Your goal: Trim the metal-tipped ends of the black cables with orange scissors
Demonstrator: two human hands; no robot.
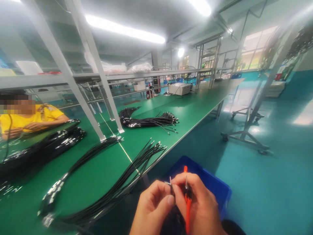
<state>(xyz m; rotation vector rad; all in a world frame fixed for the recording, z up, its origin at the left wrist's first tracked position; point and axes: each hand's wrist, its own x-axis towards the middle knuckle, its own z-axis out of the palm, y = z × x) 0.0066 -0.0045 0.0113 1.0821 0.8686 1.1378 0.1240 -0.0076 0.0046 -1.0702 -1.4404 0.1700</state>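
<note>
Close in front of me, my left hand [155, 205] is closed in a pinch around the end of a black cable [171, 187]. A thin pale tip sticks up from between its thumb and finger. My right hand [202, 207] is wrapped round small orange-handled pliers [188, 212], which stand nearly upright in the palm. Thumb and forefinger of that hand also meet at the cable's tip, touching or almost touching the left fingertips. The plier jaws are small and blurred, so their opening cannot be made out. Below the hands, the cable's lower part is mostly hidden.
Curved bundles of black cables [105, 205] lie on the green table [97, 178], with another bundle [151, 121] farther back. A blue bin [220, 189] stands below on the right. Metal shelf posts [107, 81] rise from the table. A person in yellow [44, 116] sits across at left.
</note>
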